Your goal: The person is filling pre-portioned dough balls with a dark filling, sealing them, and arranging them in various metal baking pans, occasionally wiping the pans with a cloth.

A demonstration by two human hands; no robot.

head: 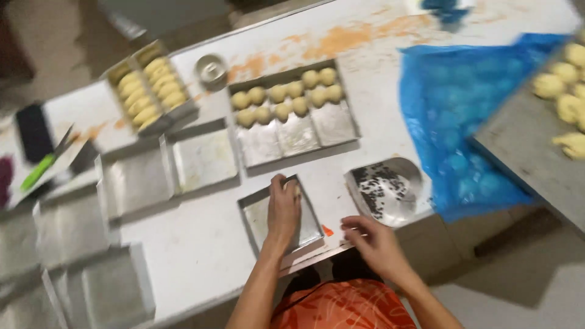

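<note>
Soft, even overhead light on the pale bench (201,244); motion blur smears the whole frame, worst at its edges, with faint shadows.

The left hand (284,210) covered part of the small metal tray (262,219), hiding what lay beneath its fingers. Motion blur smeared the green-handled tool (38,172) and the stacked trays (91,286) at the lower left. The picture's right edge cut off the dough board (524,140).
</note>
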